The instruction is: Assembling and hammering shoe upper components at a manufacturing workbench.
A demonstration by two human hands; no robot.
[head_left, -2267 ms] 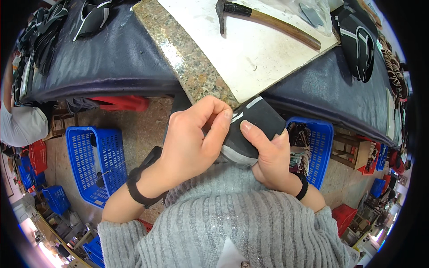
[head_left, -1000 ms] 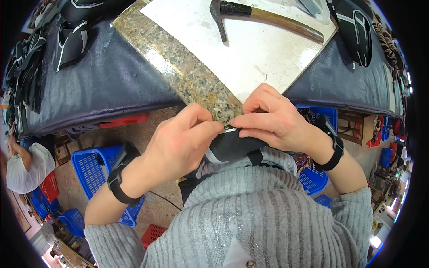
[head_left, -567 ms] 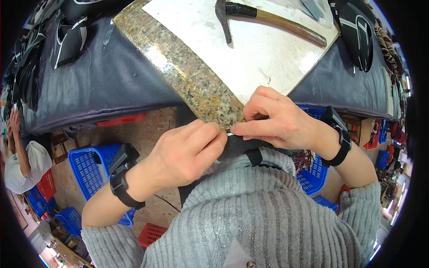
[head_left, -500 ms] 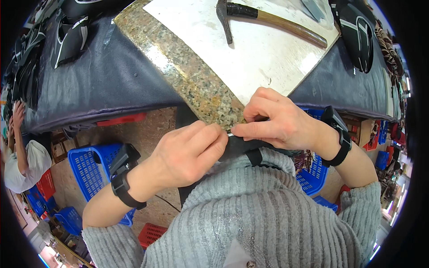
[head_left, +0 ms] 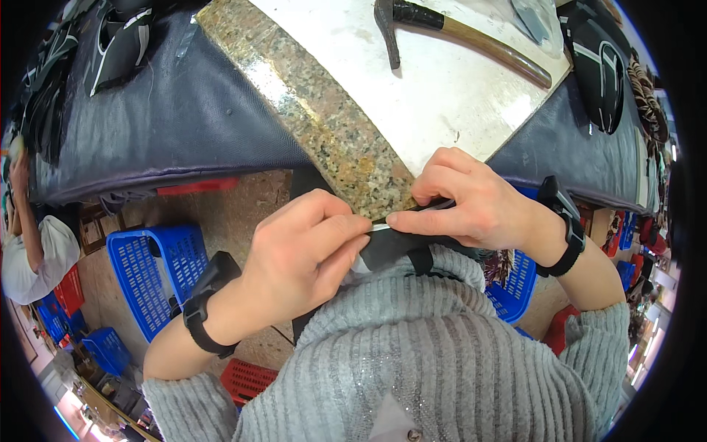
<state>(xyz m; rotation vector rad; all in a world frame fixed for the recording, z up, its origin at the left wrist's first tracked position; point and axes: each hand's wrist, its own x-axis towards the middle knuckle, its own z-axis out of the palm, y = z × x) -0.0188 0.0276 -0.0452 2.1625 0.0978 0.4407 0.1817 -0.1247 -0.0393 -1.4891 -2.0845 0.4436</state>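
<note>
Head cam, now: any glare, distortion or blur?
Head view: glare on the stone slab; front edge of the table looks bowed; corners black; left hand, right hand and hammer look fairly sharp; detail near the rim hard to make out.

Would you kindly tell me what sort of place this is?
Probably a workshop, perhaps for footwear: a hammer lies on a white board, a black piece with pale trim, resembling a shoe upper, rests nearby, and a blue basket stands below.

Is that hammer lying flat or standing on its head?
Lying flat: the hammer rests lengthwise on the white board, its wooden handle stretched along the surface.
</note>
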